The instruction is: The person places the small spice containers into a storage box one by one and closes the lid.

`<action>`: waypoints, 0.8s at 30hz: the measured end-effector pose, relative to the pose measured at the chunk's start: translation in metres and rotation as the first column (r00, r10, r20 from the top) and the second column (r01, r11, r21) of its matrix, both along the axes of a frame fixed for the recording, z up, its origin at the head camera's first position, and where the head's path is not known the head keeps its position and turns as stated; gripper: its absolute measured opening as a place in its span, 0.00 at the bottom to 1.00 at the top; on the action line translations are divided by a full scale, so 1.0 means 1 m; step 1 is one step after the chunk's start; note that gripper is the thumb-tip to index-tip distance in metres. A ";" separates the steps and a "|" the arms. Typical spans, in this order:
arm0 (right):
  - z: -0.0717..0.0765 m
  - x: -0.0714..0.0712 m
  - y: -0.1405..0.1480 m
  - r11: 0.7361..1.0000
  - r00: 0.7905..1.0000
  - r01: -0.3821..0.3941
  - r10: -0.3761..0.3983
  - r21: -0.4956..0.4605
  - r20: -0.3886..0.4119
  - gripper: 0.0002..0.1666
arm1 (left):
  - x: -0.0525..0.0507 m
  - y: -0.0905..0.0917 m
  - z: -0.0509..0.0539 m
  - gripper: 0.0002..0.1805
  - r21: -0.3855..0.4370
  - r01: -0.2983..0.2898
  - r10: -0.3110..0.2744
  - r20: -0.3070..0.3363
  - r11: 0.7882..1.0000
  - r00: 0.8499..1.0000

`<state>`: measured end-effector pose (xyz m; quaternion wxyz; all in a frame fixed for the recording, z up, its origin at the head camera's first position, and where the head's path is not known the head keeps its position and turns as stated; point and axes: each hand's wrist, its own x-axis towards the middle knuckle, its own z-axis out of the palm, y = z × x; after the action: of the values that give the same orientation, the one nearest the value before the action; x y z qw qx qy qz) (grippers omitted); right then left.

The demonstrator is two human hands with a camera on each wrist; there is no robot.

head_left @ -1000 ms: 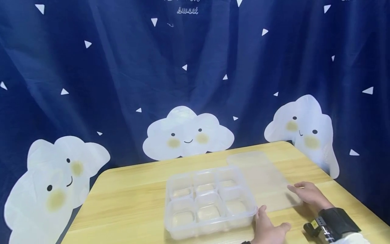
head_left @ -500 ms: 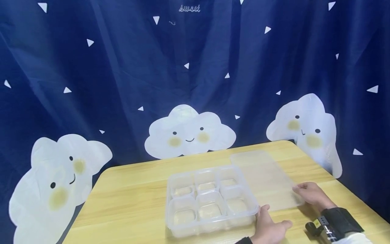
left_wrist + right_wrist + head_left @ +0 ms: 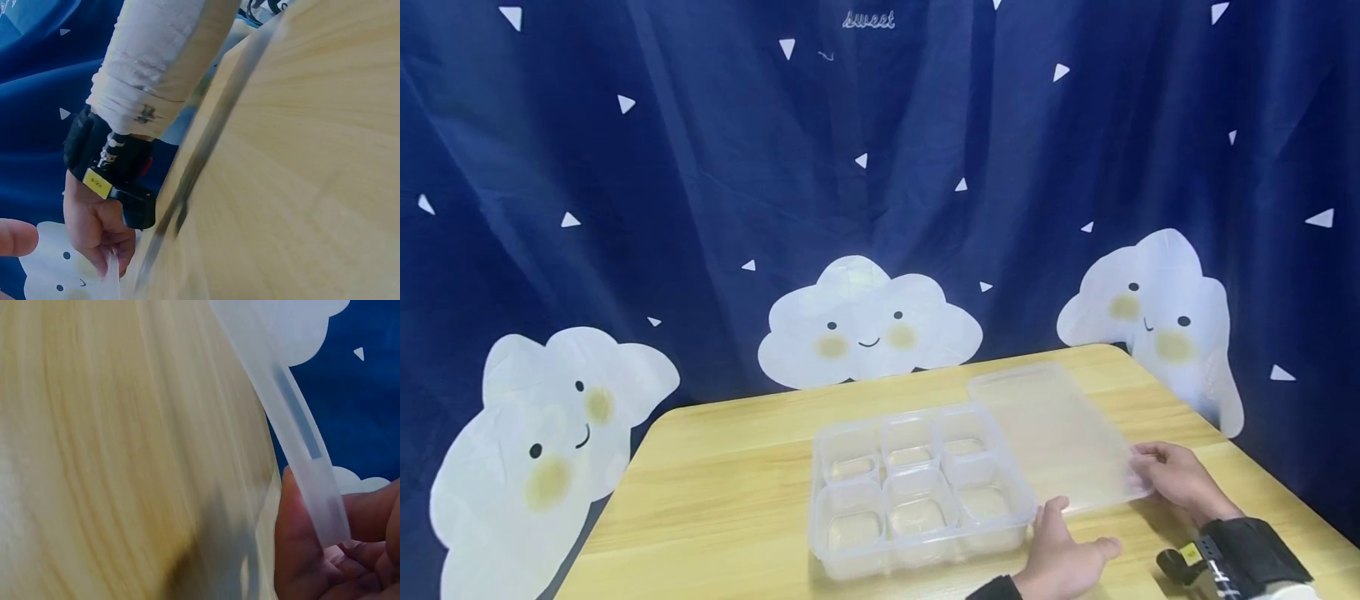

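Observation:
A clear plastic box with six... several compartments would be a divided storage box (image 3: 917,546); it sits on the table with its compartments facing up. Beside it to the right is its flat, frosted plastic lid (image 3: 1060,433). My right hand (image 3: 1183,479) pinches the lid's near right edge; the right wrist view shows the lid's rim (image 3: 306,469) between thumb and fingers. My left hand (image 3: 1063,558) is at the box's front right corner, thumb and a finger spread apart. Whether its hidden fingers touch the box, I cannot tell. A fingertip (image 3: 17,237) of it enters the left wrist view.
The wood-grain table (image 3: 722,500) has bare surface left of the box. Behind it hangs a dark blue curtain (image 3: 700,167) with white clouds and triangles. A black wrist strap with a small camera (image 3: 1183,567) sits on the right wrist.
My right hand has closed from beside the lid onto its edge, and the lid's near right side has lifted slightly. The left hand stays by the box corner.

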<state>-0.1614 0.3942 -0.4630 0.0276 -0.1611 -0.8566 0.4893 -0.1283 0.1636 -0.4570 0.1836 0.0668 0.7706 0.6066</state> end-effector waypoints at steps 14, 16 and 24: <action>0.002 0.010 -0.005 0.995 0.993 0.096 -0.095 0.001 -0.070 0.30 | 0.000 0.001 0.009 0.34 0.084 0.008 -0.013 0.052 0.996 0.999; 0.002 0.013 -0.003 0.994 0.991 0.106 -0.105 0.003 -0.077 0.30 | 0.000 0.002 0.010 0.33 0.087 0.015 -0.019 0.056 0.996 0.998; 0.007 0.021 -0.001 0.989 0.975 0.151 -0.148 0.004 -0.164 0.29 | 0.000 0.003 0.017 0.33 0.113 0.024 -0.031 0.061 0.993 0.998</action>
<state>-0.1403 0.3929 -0.4562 0.1356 -0.1841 -0.8409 0.4905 -0.1283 0.1669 -0.4404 0.2122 0.0686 0.7282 0.6481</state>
